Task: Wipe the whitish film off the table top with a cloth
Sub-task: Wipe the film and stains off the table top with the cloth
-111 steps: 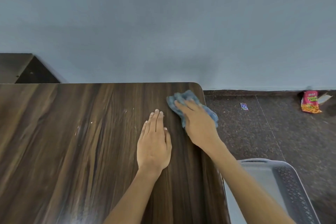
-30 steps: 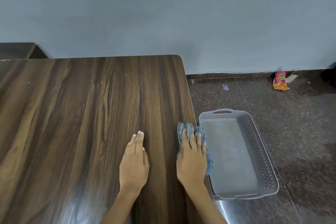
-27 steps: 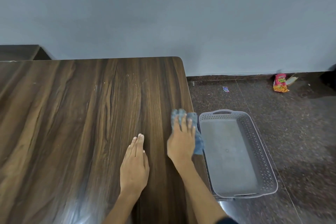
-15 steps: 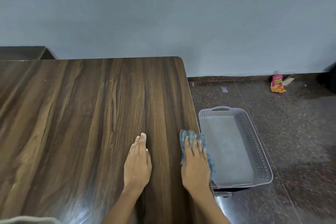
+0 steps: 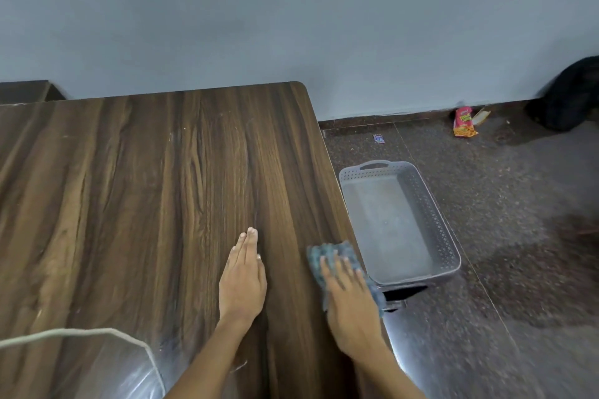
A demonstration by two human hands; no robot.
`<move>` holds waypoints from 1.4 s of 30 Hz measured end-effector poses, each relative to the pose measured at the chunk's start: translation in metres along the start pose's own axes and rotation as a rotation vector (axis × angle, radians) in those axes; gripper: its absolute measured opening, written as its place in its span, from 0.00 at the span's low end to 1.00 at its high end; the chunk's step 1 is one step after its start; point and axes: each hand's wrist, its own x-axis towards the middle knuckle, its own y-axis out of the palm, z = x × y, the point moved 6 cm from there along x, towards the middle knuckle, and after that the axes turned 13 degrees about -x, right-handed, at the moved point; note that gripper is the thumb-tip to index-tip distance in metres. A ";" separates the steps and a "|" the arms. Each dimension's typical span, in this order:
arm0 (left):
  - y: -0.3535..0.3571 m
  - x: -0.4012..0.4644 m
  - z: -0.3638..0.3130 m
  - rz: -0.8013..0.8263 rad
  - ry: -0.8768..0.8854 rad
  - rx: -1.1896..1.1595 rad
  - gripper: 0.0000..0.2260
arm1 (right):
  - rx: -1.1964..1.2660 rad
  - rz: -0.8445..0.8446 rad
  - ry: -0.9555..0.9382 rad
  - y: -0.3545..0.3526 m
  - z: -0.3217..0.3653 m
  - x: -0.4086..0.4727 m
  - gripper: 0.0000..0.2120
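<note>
Head | right hand (image 5: 351,308) flat, pressing crumpled blue cloth (image 5: 327,253) | left hand (image 5: 241,282) flat on wood-grain table (image 5: 129,204)

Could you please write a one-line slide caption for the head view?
Right hand presses a blue cloth near the table edge; left hand rests flat beside it.

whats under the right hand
A crumpled blue cloth, pressed flat onto the table top near its right edge. The right hand hides the cloth's middle and the wood beneath.
</note>
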 end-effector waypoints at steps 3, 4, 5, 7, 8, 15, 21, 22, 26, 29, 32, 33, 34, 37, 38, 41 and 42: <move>-0.002 -0.001 0.000 0.015 -0.002 0.006 0.21 | -0.003 -0.038 0.211 -0.010 -0.013 0.047 0.30; -0.003 -0.002 -0.001 0.024 0.002 0.010 0.21 | 0.026 -0.043 0.236 -0.012 -0.007 0.062 0.29; -0.004 -0.004 -0.002 0.036 0.007 0.012 0.21 | 0.035 -0.038 0.235 -0.012 0.003 0.073 0.29; -0.006 -0.010 -0.003 0.056 0.019 0.004 0.21 | 0.025 -0.042 0.136 -0.008 0.026 0.074 0.28; -0.008 -0.014 -0.003 0.061 0.026 -0.004 0.21 | 0.013 -0.038 0.050 -0.003 0.039 0.062 0.28; -0.010 -0.028 0.004 0.064 0.091 0.019 0.19 | -0.026 -0.025 -0.225 -0.012 0.025 -0.074 0.29; -0.012 -0.043 0.003 0.056 0.072 0.028 0.18 | 0.016 -0.026 0.200 -0.011 0.003 0.007 0.27; -0.013 -0.048 0.003 0.056 0.073 0.028 0.18 | 0.029 -0.018 0.193 -0.010 0.013 0.012 0.27; -0.015 -0.064 0.007 0.043 0.072 0.022 0.18 | 0.042 0.034 -0.212 -0.001 0.061 -0.037 0.28; -0.016 -0.073 0.009 0.027 0.054 0.022 0.18 | 0.044 0.122 -0.446 0.008 0.058 -0.109 0.29; -0.016 -0.089 0.009 0.021 0.007 0.014 0.18 | -0.037 0.050 -0.320 0.003 0.014 -0.142 0.31; -0.017 -0.094 0.008 0.013 -0.008 0.017 0.18 | -0.020 0.049 -0.227 0.001 0.001 -0.143 0.31; -0.018 -0.101 0.008 0.002 -0.019 0.023 0.18 | -0.004 0.049 -0.141 -0.001 -0.007 -0.139 0.30; -0.018 -0.117 0.008 -0.017 -0.037 0.024 0.18 | 0.027 0.002 0.106 0.000 -0.005 -0.120 0.27; -0.017 -0.122 0.007 -0.013 -0.045 0.028 0.18 | 0.035 -0.012 0.188 0.002 0.001 -0.117 0.26; -0.020 -0.137 0.007 0.008 -0.043 0.050 0.20 | 0.048 -0.043 0.340 0.001 0.020 -0.113 0.26; -0.022 -0.142 0.008 0.017 -0.041 0.059 0.21 | 0.043 -0.049 0.357 0.001 0.025 -0.114 0.26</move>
